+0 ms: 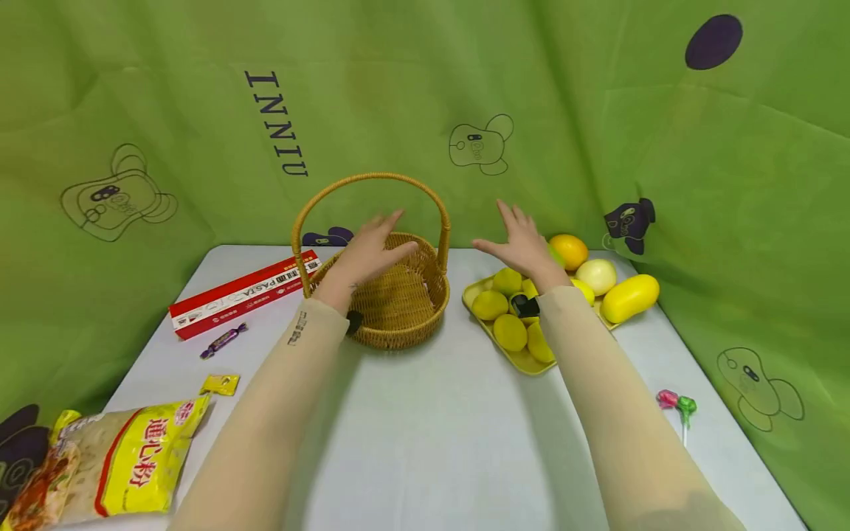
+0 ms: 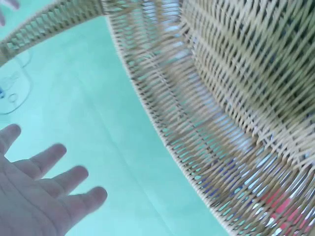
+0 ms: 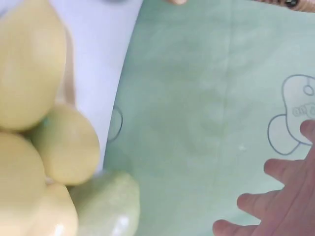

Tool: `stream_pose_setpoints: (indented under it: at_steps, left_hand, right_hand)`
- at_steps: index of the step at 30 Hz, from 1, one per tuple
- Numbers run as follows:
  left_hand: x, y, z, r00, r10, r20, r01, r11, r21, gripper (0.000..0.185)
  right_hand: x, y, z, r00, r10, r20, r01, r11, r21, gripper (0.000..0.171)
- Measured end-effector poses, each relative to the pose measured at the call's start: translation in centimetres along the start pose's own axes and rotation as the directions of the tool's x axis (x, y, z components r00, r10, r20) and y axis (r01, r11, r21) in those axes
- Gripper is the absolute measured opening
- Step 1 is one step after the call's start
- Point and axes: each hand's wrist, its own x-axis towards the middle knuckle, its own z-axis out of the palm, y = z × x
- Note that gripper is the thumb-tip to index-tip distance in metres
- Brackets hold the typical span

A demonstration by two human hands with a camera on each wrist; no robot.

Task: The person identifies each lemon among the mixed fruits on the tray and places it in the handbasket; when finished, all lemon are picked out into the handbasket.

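My left hand [image 1: 372, 258] hovers over the wicker basket [image 1: 398, 338], inside the span of its arched handle in the head view, fingers spread and holding nothing. In the left wrist view the same hand [image 2: 44, 191] shows its palm beside the basket's woven rim [image 2: 167, 140]. Over the far side of a yellow tray [image 1: 527, 366] is my right hand [image 1: 524, 251], its fingers apart and free of any object. Several yellow fruits, such as this one [image 1: 510, 333], lie in that tray. The right wrist view shows fruits [image 3: 64, 142] to the left of the right hand [image 3: 280, 196].
At the left lie a red pasta box [image 1: 246, 291], a purple-wrapped candy [image 1: 223, 341], a small yellow packet [image 1: 220, 384] and a large pasta bag [image 1: 119, 461]. Two lollipops [image 1: 677, 402] lie at the right. Green cloth [image 1: 398, 88] surrounds the white table [image 1: 432, 442].
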Motion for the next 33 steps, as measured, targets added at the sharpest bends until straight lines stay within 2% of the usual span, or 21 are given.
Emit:
stream_pose_setpoints:
  at_steps: [4,9,11,13,16,18,19,21,23,24,25,26,27,28,31,33]
  left_hand:
    - [-2.0,-0.6,-0.1,0.999,0.036,-0.037,-0.040,0.994,-0.107,0.073]
    - [-5.2,-1.3,-0.1,0.990,0.046,-0.134,-0.082,0.958,-0.273,0.063]
    - [-6.6,-1.6,-0.1,0.978,0.056,-0.200,-0.123,0.932,-0.341,0.059]
    - [-8.4,-1.3,-0.4,0.963,0.036,-0.266,-0.147,0.900,-0.411,0.054]
    - [-10.4,-1.5,-0.5,0.924,-0.017,-0.381,-0.197,0.833,-0.517,0.045]
    - [-11.4,-2.2,-0.2,0.882,-0.084,-0.464,-0.224,0.791,-0.569,0.038]
    - [-11.5,-3.1,0.2,0.850,-0.119,-0.513,-0.242,0.776,-0.582,0.035]
    - [-11.6,-5.0,1.0,0.776,-0.194,-0.600,-0.278,0.749,-0.601,0.029]
    - [-11.3,-6.4,1.7,0.696,-0.268,-0.666,-0.298,0.736,-0.607,0.026]
    - [-11.2,-6.9,1.8,0.667,-0.309,-0.678,-0.291,0.730,-0.619,0.025]
    - [-11.1,-7.2,1.9,0.646,-0.344,-0.682,-0.286,0.719,-0.634,0.026]
    - [-11.0,-7.5,1.9,0.633,-0.375,-0.677,-0.273,0.710,-0.649,0.027]
    - [-10.9,-7.6,1.8,0.631,-0.403,-0.663,-0.254,0.700,-0.668,0.029]
    - [-10.8,-7.6,1.6,0.640,-0.422,-0.642,-0.230,0.692,-0.684,0.032]
    - [-10.6,-7.6,1.2,0.696,-0.444,-0.565,-0.158,0.673,-0.723,0.039]
    - [-10.4,-7.8,1.0,0.727,-0.433,-0.533,-0.127,0.679,-0.723,0.041]
  right_hand:
    - [-1.0,0.4,0.4,0.999,-0.025,-0.022,0.028,0.986,0.165,0.097]
    - [-2.7,0.5,1.2,0.999,-0.034,-0.042,0.047,0.924,0.380,0.091]
    - [-3.4,0.7,1.5,0.998,-0.029,-0.053,0.050,0.890,0.453,0.088]
    - [-4.2,0.8,1.8,0.997,-0.024,-0.070,0.057,0.852,0.521,0.086]
    - [-5.5,1.3,2.3,0.992,-0.027,-0.120,0.097,0.772,0.628,0.081]
    - [-6.4,1.4,2.7,0.986,-0.026,-0.163,0.133,0.709,0.693,0.076]
    - [-6.9,1.4,2.9,0.982,-0.026,-0.188,0.155,0.678,0.718,0.073]
    - [-7.9,1.4,3.3,0.974,-0.018,-0.225,0.186,0.628,0.756,0.068]
    - [-8.9,1.6,3.5,0.967,-0.005,-0.255,0.206,0.602,0.771,0.065]
    - [-9.4,1.7,3.6,0.964,0.002,-0.267,0.214,0.594,0.776,0.063]
    - [-9.8,1.9,3.8,0.961,0.011,-0.275,0.216,0.590,0.778,0.062]
    - [-10.2,2.1,3.9,0.958,0.018,-0.285,0.220,0.589,0.778,0.062]
    - [-10.5,2.3,4.1,0.956,0.021,-0.294,0.225,0.591,0.774,0.061]
    - [-10.9,2.6,4.2,0.953,0.024,-0.301,0.228,0.596,0.770,0.060]
    - [-11.7,3.3,4.6,0.946,0.043,-0.322,0.231,0.606,0.761,0.058]
    - [-12.2,3.7,4.8,0.940,0.063,-0.335,0.228,0.614,0.755,0.057]
